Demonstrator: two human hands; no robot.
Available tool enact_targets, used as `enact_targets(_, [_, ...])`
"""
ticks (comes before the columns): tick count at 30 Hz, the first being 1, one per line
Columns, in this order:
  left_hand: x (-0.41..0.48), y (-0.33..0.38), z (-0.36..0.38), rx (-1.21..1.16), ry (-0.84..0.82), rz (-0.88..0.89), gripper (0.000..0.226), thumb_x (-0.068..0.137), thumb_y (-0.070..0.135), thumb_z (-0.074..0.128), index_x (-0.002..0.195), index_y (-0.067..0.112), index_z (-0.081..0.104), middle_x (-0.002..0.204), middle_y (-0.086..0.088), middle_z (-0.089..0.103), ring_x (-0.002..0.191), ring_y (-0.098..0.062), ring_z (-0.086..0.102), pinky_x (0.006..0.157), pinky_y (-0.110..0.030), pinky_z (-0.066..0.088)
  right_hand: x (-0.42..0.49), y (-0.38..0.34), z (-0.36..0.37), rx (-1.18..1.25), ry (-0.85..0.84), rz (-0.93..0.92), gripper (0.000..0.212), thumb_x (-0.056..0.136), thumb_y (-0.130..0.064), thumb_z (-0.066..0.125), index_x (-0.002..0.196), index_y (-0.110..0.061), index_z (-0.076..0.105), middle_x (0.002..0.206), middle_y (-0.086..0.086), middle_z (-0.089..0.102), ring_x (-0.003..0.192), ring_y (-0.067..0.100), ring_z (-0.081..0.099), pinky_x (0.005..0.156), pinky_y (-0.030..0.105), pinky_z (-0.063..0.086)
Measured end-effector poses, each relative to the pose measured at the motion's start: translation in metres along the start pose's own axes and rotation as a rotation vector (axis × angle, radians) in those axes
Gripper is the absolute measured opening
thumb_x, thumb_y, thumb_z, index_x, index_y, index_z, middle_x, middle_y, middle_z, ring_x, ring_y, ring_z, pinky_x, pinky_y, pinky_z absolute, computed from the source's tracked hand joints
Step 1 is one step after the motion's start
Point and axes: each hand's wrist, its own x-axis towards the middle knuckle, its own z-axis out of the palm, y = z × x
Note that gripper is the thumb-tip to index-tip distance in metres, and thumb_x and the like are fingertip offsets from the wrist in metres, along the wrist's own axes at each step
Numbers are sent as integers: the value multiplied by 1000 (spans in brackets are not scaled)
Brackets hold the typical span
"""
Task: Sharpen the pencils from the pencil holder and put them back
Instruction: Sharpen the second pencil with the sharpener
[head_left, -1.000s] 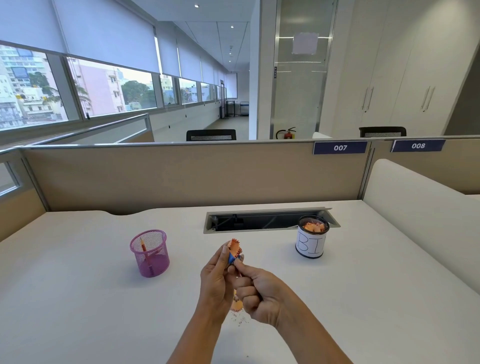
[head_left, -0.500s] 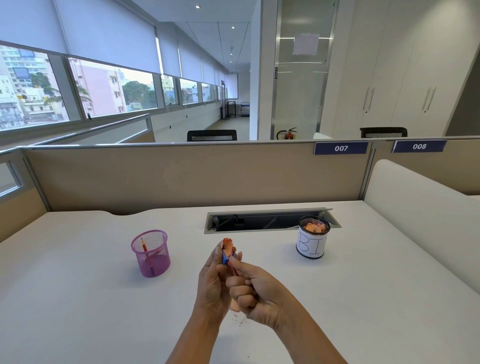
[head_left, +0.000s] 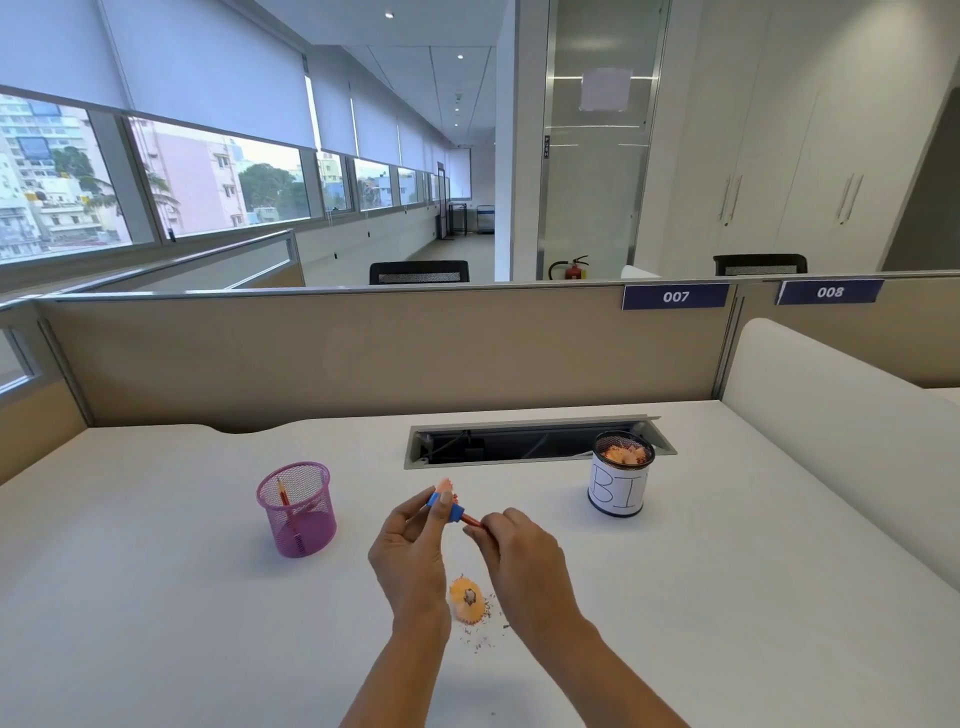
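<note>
While both hands work above the desk, the stock reads as follows.

Hands: two; left hand (head_left: 410, 545) with thumb and fingers closed round the blue sharpener (head_left: 444, 507); right hand (head_left: 519, 551) with fingers pinched together on the red pencil (head_left: 471, 519).
Pencil in hand: one, its tip end inside the sharpener, its rear hidden in the right fist, held over the middle of the desk.
Sharpener: one, with a curl of shaving (head_left: 444, 486) standing from its top.
Pencil holder (head_left: 297, 510): one, pink mesh, upright, left of the hands; at least one red pencil leaning inside, exact count unclear through the mesh.
Bin cup (head_left: 619, 481): one, white, hand-lettered, right of the hands, shavings at its top.
Loose shavings (head_left: 466, 600): one pile with scattered flecks, on the desk between the wrists.
Surface: white desk (head_left: 156, 623), with one open cable tray (head_left: 524, 444) at the back.
Room: beige partition (head_left: 363, 353) with two number plates, 007 and 008; two chair backs, one fire extinguisher (head_left: 571, 268), a row of windows with blinds on the left.
</note>
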Motion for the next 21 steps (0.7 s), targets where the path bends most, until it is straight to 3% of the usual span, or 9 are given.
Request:
enact_targets(2, [-3,2,4,42,20,34,8,79,17,65,86,21,64,85,0,67,81,-10,62,75,-17,41,0,1,4,-72,66,-35,70,99,-45,6,65,-24,63,50,-9,56,44,7,29,42,3,1])
enact_targets(5, [-2,2,6,84,5,68,11,83,18,61,93,20,63,90,2,65,88,-17,60,80,-22,44,1,1,13,-154,81,-75,75,98,-45,-4,59,-27,58,39,-10,49,35,12,22,37,7,-5])
enact_targets(8, [1,1,4,59,-57,71,12,85,17,58,95,20,64,92,0,68,91,-19,62,76,-16,45,-3,-10,9,-40,55,28,82,87,-58,-13,81,-19,60,56,-10,49,37,12,27,39,7,10])
enact_targets(9, [3,1,3,39,-87,60,12,86,17,57,94,21,65,89,2,70,91,-20,63,76,-17,46,-1,-9,10,4,-7,65,74,87,-57,-7,90,-18,56,64,-9,48,42,9,32,42,10,18])
enact_targets(11, [6,1,2,5,-153,22,15,86,16,56,90,26,66,78,13,73,89,-18,66,78,-21,49,3,-13,4,208,-136,158,42,98,-46,19,85,-20,49,62,-8,43,50,6,36,47,13,25])
enact_targets(12, [7,2,3,-19,-182,-5,16,87,16,55,91,26,66,74,16,73,87,-16,66,79,-22,51,5,-15,-1,304,-176,206,36,99,-40,27,75,-21,46,60,-9,41,51,6,36,48,13,26])
enact_targets(16, [10,7,6,-148,-241,-131,20,89,13,48,99,22,63,73,15,73,73,-8,70,70,-18,55,10,-24,-17,722,-303,443,43,100,-35,35,61,-19,42,54,-5,36,47,5,32,47,15,26])
enact_targets(18, [10,11,6,-203,-269,-196,21,91,13,45,93,20,65,71,10,74,69,-8,70,65,-18,56,10,-26,-25,1006,-402,603,42,100,-35,37,63,-15,44,45,-6,32,36,4,25,37,14,23])
enact_targets(21, [10,12,6,-343,-305,-325,21,92,13,44,91,15,65,72,1,74,68,-11,71,71,-24,56,9,-26,-36,1395,-548,809,42,99,-34,39,64,-14,46,37,-8,31,27,2,22,27,13,19])
